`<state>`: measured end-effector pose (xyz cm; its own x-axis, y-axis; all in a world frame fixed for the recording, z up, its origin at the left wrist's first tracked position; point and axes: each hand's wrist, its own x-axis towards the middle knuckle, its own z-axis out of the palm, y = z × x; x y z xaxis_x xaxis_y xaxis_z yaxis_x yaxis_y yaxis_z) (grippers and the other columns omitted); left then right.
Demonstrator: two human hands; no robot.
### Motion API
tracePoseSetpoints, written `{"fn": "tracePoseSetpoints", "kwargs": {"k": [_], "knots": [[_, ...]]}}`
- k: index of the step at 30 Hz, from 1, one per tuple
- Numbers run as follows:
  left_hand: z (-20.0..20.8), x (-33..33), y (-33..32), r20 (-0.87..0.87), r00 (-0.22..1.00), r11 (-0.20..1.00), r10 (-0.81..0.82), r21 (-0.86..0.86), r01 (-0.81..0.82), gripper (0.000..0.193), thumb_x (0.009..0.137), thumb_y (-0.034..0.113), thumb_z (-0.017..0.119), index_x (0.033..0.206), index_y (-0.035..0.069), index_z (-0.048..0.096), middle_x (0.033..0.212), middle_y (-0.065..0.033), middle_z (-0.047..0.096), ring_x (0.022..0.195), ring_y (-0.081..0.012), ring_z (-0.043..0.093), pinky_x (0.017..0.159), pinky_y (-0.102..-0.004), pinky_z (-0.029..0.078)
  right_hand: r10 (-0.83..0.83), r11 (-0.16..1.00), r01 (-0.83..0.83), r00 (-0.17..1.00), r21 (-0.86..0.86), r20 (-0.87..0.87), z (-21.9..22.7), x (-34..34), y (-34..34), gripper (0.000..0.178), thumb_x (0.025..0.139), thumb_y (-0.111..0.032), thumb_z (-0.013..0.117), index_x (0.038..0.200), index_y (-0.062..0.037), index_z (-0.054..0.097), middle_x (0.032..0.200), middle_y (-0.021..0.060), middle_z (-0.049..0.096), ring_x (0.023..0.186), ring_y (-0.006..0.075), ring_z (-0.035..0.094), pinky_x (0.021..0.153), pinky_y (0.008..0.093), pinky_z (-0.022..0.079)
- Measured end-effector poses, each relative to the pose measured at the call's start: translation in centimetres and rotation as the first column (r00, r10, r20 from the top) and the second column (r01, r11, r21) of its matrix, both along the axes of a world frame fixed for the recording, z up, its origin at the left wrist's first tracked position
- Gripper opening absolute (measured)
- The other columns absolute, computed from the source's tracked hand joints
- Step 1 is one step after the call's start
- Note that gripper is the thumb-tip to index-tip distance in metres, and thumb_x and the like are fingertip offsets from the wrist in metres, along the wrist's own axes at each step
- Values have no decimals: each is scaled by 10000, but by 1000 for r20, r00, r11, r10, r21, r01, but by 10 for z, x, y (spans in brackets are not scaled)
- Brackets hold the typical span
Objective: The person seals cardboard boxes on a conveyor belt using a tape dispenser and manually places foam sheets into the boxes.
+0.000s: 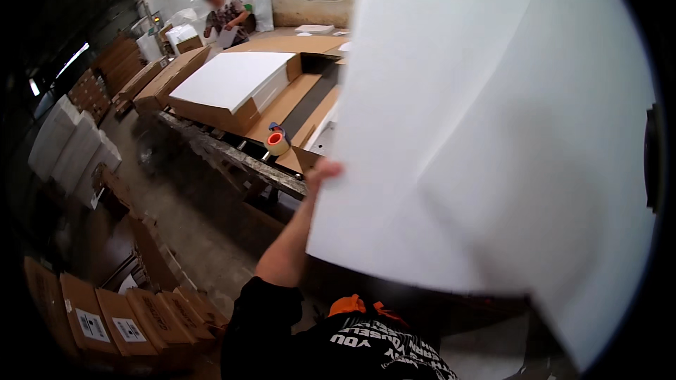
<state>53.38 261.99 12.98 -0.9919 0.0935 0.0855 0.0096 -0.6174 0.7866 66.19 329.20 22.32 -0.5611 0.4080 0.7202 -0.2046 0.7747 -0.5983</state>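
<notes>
Two large white sheets, perhaps foam or board, fill the right half of the view. The left sheet (408, 112) overlaps the right sheet (556, 169) along a slanting line. My left hand (323, 172) is closed on the left sheet's side edge, its thumb side showing and the other fingers hidden behind. My right hand does not show. Beyond my left hand, an open cardboard carton (246, 116) lies on the work table, with flat white sheets (236, 76) inside. A tape dispenser (277, 139) with a roll of tape sits by the carton's near flap.
Folded brown cartons (127, 320) stand in a row at the lower left. White foam blocks (67, 144) are stacked at the left. Along the table's worn edge (232, 155) runs a concrete floor (204, 232). Another person (227, 17) works at the back.
</notes>
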Motion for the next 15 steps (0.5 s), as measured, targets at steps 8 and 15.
{"fn": "tracePoseSetpoints", "kwargs": {"k": [8,15], "knots": [[8,4,-113,-117,622,633,774,123,-765,671,780,416,570,1324,37,470,1233,-146,533,1127,-305,525,931,-444,463,57,969,-46,998,243,-37,80,-114,-66,674,739,15,470,1406,-83,459,1347,152,546,1239,374,514,1091,428,373],[15,98,-212,-173,277,311,945,219,-925,735,807,447,578,1397,39,416,1405,-171,434,1266,-343,430,1027,-477,396,244,724,-195,970,662,19,-10,-210,-154,707,710,102,396,1377,-95,521,1309,147,586,1215,372,550,1079,403,399]]}}
